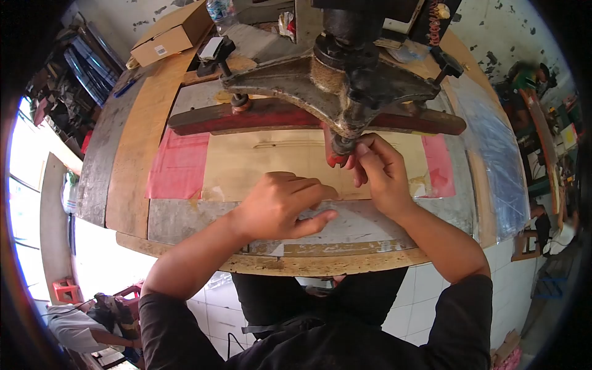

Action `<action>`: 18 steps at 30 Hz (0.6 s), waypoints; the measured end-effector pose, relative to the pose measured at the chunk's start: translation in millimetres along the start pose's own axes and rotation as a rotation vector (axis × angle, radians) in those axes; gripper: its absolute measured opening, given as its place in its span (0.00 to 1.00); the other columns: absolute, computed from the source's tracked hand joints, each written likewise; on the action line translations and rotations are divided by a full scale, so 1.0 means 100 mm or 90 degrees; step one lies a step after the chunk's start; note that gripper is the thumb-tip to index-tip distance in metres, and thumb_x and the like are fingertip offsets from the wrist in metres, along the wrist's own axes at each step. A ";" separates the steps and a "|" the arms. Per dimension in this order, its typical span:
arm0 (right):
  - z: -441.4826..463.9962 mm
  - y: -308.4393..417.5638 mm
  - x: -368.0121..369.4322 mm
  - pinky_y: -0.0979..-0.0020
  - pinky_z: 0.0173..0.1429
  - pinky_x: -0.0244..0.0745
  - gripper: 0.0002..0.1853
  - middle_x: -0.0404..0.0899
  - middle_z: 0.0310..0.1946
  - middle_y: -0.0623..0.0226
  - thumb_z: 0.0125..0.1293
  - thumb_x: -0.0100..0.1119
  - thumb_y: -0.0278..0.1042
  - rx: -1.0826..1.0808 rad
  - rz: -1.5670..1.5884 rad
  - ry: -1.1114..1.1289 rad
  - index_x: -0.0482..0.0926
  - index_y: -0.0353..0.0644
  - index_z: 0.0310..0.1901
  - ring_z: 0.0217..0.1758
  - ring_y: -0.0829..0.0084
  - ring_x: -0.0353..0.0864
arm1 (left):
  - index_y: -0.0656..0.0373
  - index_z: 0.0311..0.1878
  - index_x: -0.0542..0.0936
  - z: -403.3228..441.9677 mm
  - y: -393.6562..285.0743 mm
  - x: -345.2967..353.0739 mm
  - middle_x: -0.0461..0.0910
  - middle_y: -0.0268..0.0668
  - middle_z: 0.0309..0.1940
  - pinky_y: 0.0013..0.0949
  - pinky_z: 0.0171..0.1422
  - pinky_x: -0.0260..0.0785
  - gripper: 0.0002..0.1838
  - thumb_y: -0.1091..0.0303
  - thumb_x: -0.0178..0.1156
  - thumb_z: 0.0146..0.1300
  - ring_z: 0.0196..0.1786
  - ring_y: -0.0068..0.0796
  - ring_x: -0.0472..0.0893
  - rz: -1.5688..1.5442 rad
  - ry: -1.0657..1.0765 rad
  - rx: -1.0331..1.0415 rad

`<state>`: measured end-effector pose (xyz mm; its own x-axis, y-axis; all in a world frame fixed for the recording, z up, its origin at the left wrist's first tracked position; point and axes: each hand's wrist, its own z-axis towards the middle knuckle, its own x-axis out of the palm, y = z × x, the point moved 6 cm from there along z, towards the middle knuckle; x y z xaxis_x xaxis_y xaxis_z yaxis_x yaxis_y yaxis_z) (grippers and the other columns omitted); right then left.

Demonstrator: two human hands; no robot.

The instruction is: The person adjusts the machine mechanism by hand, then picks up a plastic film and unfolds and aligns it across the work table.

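Observation:
A metal press head [327,92] with spread arms stands over the table, above a dark red bar [271,117]. At its front end, my right hand [382,176] has its thumb and fingers closed around the side of a small round metal knob [343,145]. A red forked piece [336,161] hangs just below this knob. My left hand [287,206] hovers palm down at the front edge of a tan sheet [246,166], thumb apart from loosely bent fingers, holding nothing. Pink sheet ends [176,166] show on both sides of the tan sheet.
A cardboard box [169,34] and plastic bottles [219,9] stand at the back left. A blue pen [125,87] lies on the left boards. Clear plastic sheeting [496,154] covers the right side. Another person [92,330] is at lower left.

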<state>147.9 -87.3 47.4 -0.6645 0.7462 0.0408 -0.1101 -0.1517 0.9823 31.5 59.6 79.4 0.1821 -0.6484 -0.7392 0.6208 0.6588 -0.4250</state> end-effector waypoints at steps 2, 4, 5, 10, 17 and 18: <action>-0.01 0.00 -0.01 0.78 0.37 0.70 0.14 0.80 0.37 0.71 0.86 0.51 0.39 0.000 -0.003 -0.004 0.80 0.38 0.46 0.31 0.84 0.72 | 0.55 0.48 0.88 0.00 0.00 0.00 0.85 0.36 0.30 0.38 0.34 0.78 0.12 0.63 0.72 0.63 0.27 0.36 0.85 -0.004 -0.002 -0.009; 0.01 -0.02 -0.02 0.78 0.37 0.70 0.14 0.80 0.36 0.71 0.86 0.52 0.39 -0.004 -0.006 -0.005 0.80 0.38 0.47 0.31 0.84 0.72 | 0.54 0.48 0.88 0.00 0.01 0.00 0.85 0.36 0.30 0.38 0.34 0.78 0.12 0.63 0.72 0.64 0.27 0.36 0.85 -0.003 -0.007 -0.017; 0.02 -0.04 -0.03 0.78 0.37 0.70 0.14 0.80 0.36 0.71 0.86 0.52 0.39 0.000 0.011 -0.006 0.81 0.38 0.47 0.31 0.84 0.72 | 0.54 0.48 0.88 0.00 0.02 0.01 0.85 0.35 0.30 0.39 0.35 0.78 0.12 0.63 0.72 0.64 0.27 0.36 0.85 -0.009 -0.008 -0.024; -0.01 -0.03 -0.02 0.78 0.37 0.70 0.14 0.80 0.37 0.71 0.87 0.51 0.39 0.017 -0.013 -0.009 0.80 0.38 0.48 0.31 0.84 0.72 | 0.53 0.48 0.88 0.00 0.04 -0.01 0.85 0.33 0.29 0.38 0.36 0.79 0.11 0.63 0.72 0.64 0.28 0.36 0.86 -0.003 -0.019 -0.040; 0.02 -0.01 -0.01 0.78 0.36 0.70 0.16 0.79 0.37 0.71 0.88 0.49 0.41 0.001 -0.012 0.014 0.79 0.38 0.46 0.31 0.84 0.72 | 0.56 0.48 0.88 0.00 0.07 -0.06 0.86 0.34 0.29 0.37 0.36 0.80 0.10 0.67 0.72 0.64 0.29 0.34 0.86 -0.013 -0.038 -0.102; 0.01 0.01 -0.01 0.78 0.36 0.70 0.16 0.79 0.36 0.71 0.88 0.48 0.42 -0.005 -0.039 0.011 0.79 0.38 0.46 0.31 0.84 0.72 | 0.58 0.48 0.87 0.00 0.08 -0.07 0.86 0.34 0.30 0.36 0.36 0.80 0.10 0.69 0.71 0.65 0.29 0.33 0.86 -0.018 -0.044 -0.113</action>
<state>149.8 -87.6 48.1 -0.6689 0.7430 -0.0222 -0.1570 -0.1120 0.9812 35.1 69.5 81.4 0.2228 -0.6881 -0.6905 0.4831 0.6932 -0.5349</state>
